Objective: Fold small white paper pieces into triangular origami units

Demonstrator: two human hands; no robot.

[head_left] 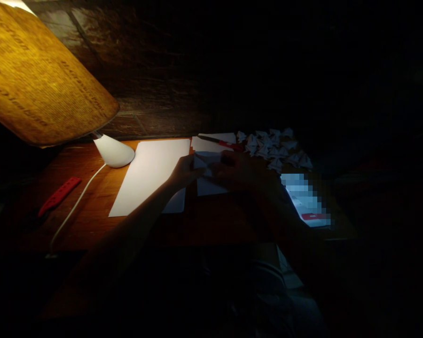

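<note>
Paper (200, 160), white, folded, sits pinched between left grip (183, 171) and right grip (233, 168); likely light, easily creased, best edge-held.

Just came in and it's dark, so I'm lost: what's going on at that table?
The person's left hand and right hand hold a creased piece of white paper between them over the wooden table. Larger white sheets lie to its left, next to the lamp base. Small folded paper pieces sit clustered beyond the right hand, with a lit phone nearer on the right. It's too dark to make out finer folds.
</note>
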